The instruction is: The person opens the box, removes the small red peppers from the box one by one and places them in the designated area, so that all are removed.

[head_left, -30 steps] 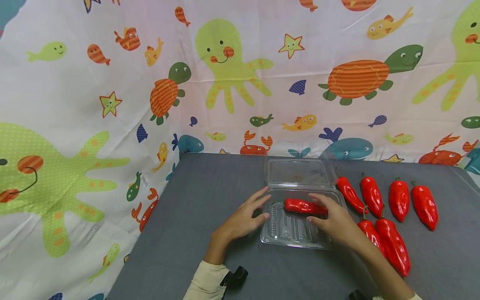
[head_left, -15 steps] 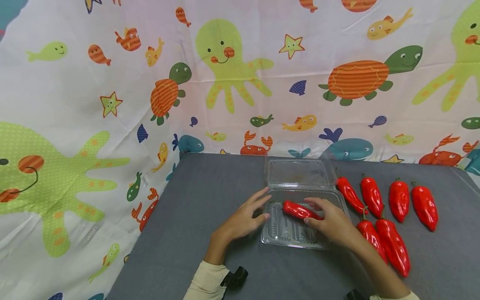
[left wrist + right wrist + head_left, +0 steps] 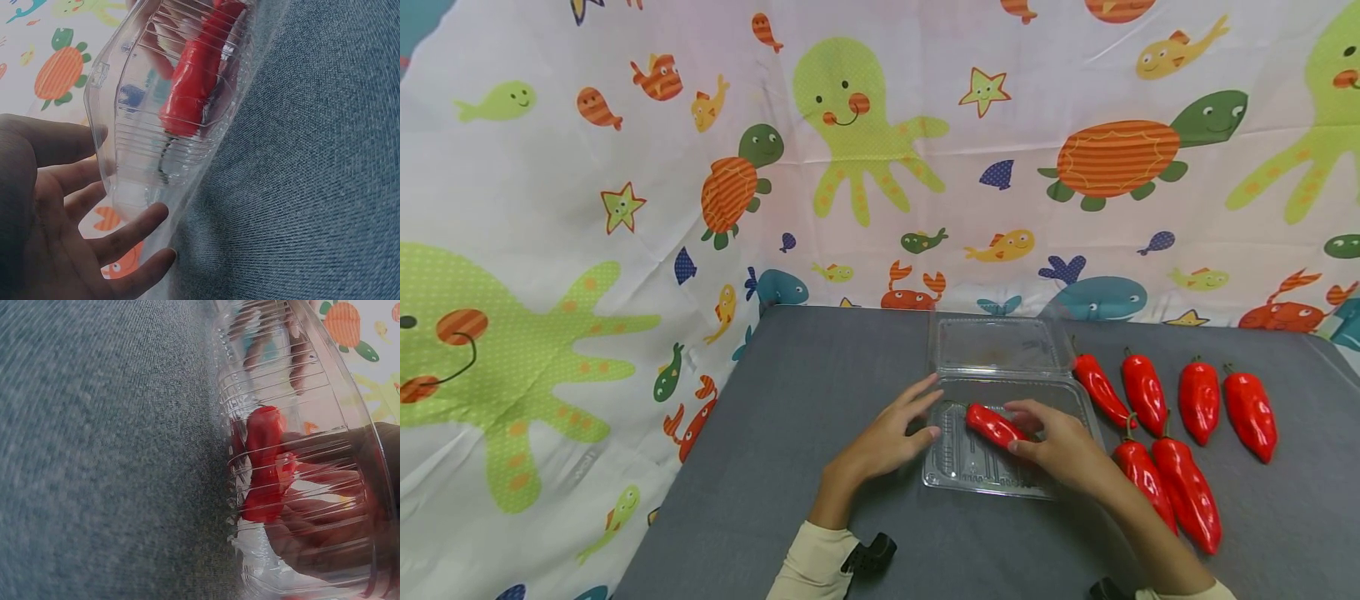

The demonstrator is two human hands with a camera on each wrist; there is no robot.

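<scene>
A clear plastic clamshell container [image 3: 951, 471] lies opened on the table, its lid [image 3: 1000, 343] folded back to the far side. Inside its base one red pepper [image 3: 992, 425] slants, stem toward the left. My right hand [image 3: 1063, 446] reaches into the base and holds that pepper by its tip end, between thumb and fingers. Through the clear wall, the right wrist view shows fingers [image 3: 325, 515] against the pepper [image 3: 265, 465]. At the container's left edge my left hand [image 3: 887, 437] rests with relaxed, spread fingers; the left wrist view shows fingertips [image 3: 100, 136] at the rim.
Several more red peppers lie right of the container, among them a far one [image 3: 1142, 392] and a near one [image 3: 1187, 492] close to my right forearm. Grey cloth [image 3: 797, 392] covers the table. A sea-animal curtain [image 3: 880, 167] hangs behind and at the left.
The pepper in the container has turned from nearly level to slanted, its tip end swinging toward me. My right hand has shifted slightly left and nearer; the left hand stays put.
</scene>
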